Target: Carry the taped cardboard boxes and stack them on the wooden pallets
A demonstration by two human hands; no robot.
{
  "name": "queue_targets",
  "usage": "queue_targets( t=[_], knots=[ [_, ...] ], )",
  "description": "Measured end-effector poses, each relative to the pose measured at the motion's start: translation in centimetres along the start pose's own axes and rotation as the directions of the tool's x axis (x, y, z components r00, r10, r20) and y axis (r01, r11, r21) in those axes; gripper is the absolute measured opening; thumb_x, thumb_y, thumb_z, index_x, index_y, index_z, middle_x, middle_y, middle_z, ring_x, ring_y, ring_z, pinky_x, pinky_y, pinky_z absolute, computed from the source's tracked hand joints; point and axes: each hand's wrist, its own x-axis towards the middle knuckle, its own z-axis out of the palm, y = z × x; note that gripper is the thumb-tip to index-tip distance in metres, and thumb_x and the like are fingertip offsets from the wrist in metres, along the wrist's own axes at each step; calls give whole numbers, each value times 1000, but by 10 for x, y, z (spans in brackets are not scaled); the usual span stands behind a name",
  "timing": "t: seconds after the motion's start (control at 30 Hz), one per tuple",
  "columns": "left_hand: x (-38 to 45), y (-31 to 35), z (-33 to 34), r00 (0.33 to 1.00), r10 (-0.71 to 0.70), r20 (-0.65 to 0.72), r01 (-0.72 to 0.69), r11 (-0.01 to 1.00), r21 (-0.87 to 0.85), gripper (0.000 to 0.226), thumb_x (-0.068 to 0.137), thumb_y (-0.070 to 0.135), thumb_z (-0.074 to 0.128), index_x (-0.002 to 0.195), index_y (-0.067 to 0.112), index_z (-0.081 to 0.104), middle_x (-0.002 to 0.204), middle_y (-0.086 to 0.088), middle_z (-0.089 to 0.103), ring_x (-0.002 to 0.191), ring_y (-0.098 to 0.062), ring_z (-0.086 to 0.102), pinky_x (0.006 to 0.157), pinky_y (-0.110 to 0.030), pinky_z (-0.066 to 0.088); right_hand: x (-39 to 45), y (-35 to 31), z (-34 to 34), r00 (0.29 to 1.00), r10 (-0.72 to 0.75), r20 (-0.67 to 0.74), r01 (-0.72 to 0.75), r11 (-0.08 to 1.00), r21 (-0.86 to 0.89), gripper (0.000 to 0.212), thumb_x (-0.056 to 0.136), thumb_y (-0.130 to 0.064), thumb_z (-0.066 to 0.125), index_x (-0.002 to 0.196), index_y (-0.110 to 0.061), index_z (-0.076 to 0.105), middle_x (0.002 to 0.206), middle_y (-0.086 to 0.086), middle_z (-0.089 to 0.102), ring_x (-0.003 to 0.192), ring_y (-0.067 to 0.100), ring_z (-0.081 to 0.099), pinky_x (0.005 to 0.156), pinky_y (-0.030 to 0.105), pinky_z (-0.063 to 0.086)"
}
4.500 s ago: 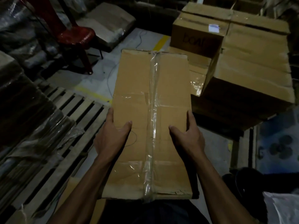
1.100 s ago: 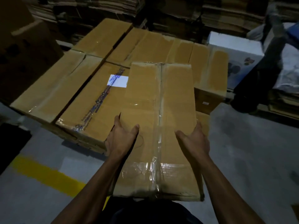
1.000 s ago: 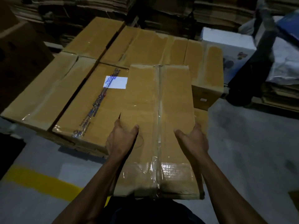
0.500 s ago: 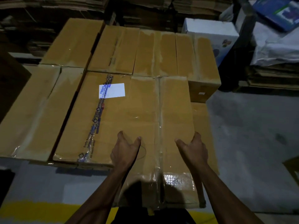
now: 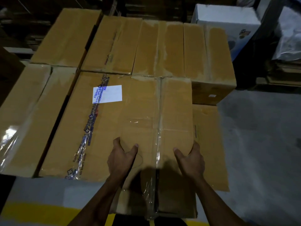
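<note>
I hold a long taped cardboard box (image 5: 172,111) lengthwise in front of me, clear tape running down its middle. My left hand (image 5: 121,158) grips its left side and my right hand (image 5: 190,159) grips its right side. Its far end hangs over the stack of taped boxes, reaching the back row (image 5: 162,48). Beside it on the left lies a box with a white label (image 5: 107,94) and printed tape. A lower box (image 5: 210,144) shows on the right, under the held one. The pallet itself is hidden beneath the stack.
More boxes (image 5: 32,115) fill the stack's left side. A white printed carton (image 5: 228,20) stands at the back right, beside wrapped bundles (image 5: 288,35). Grey concrete floor (image 5: 263,144) lies to the right. A yellow floor line (image 5: 37,214) runs by my feet.
I have walked from the empty pallet area to the stack. The held box has moved forward over the stacked boxes and lower, its far end now at the back row.
</note>
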Motion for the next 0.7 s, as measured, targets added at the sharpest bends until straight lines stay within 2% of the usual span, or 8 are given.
queue_targets(
  t=[0.13, 0.27, 0.33, 0.5, 0.57, 0.63, 0.7],
  knots=[
    [20, -1, 14, 1000, 6, -6, -6, 1000, -19, 64, 82, 46, 71, 131, 18, 41, 116, -4, 65, 104, -29, 61, 79, -31, 41, 18, -2, 8, 1000, 1, 31, -2, 999, 43, 96, 74, -68, 65, 150, -22, 31, 139, 4, 55, 125, 32, 55, 103, 52, 45],
    [35, -9, 22, 1000, 14, -5, -14, 1000, -23, 63, 82, 47, 71, 130, 24, 38, 106, 8, 60, 100, -26, 62, 81, -33, 46, 31, -1, 20, 994, 72, 78, -81, 989, 125, 110, 56, -92, 56, 148, -39, 27, 128, -3, 62, 116, 29, 61, 98, 53, 50],
    [41, -16, 26, 1000, 19, -1, -19, 999, -26, 63, 82, 48, 71, 130, 27, 37, 105, 10, 59, 99, -24, 63, 82, -35, 48, 35, 2, 29, 993, 93, 77, -102, 987, 125, 108, 57, -95, 57, 147, -44, 25, 127, -5, 63, 113, 28, 62, 96, 52, 51],
    [56, -29, 35, 1000, 12, 2, -12, 999, -33, 69, 80, 47, 73, 136, 22, 40, 116, 2, 64, 104, -25, 63, 82, -32, 47, 41, 3, 43, 999, 31, -8, -31, 995, 95, 83, 73, -64, 75, 142, -37, 38, 117, -10, 64, 106, 27, 65, 90, 46, 54],
    [60, -34, 39, 1000, 29, 0, -29, 999, -45, 81, 76, 55, 72, 141, 20, 38, 128, 0, 61, 116, -24, 59, 93, -38, 50, 46, 9, 46, 999, 37, -14, -36, 995, 89, 79, 74, -56, 78, 141, -37, 40, 112, -11, 65, 104, 27, 66, 88, 45, 55],
    [62, -38, 42, 999, 45, -21, -46, 999, -27, 96, 72, 61, 66, 149, 16, 32, 149, -5, 45, 137, -22, 42, 110, -46, 39, 50, 14, 50, 998, 61, -20, -59, 995, 75, 78, 77, -47, 80, 143, -35, 41, 110, -7, 67, 104, 30, 66, 88, 43, 53],
    [64, -40, 44, 997, 70, -37, -69, 997, 16, 101, 72, 62, 63, 152, 12, 27, 158, -5, 30, 147, -20, 24, 118, -46, 26, 53, 17, 55, 998, 54, -31, -52, 997, 59, 78, 78, -44, 80, 144, -32, 41, 114, -1, 68, 106, 33, 65, 88, 43, 52]
  ],
)
